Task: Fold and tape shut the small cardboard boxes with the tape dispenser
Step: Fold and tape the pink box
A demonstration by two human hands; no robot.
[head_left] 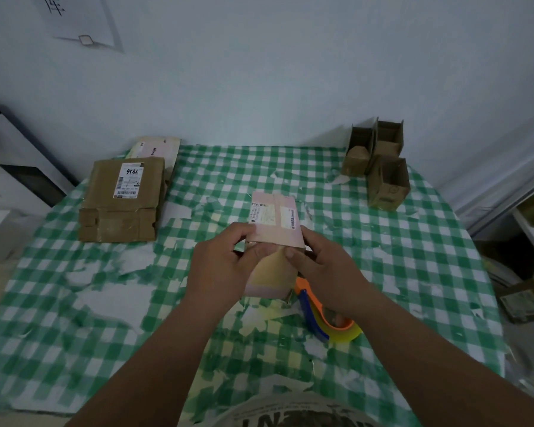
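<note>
While your hands, left point(221, 266) and right point(324, 266), gripped the pinkish rectangular cardboard box point(273, 241) at frame centre, the orange tape dispenser point(324, 312) lay beneath your right wrist on the checked desk point(105, 303).

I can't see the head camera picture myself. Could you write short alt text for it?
Two hands, the left hand and the right hand, grip a small pinkish cardboard box over a table with a green checked cloth. An orange tape dispenser lies under the right wrist; open brown boxes and a flat parcel sit farther back.
</note>
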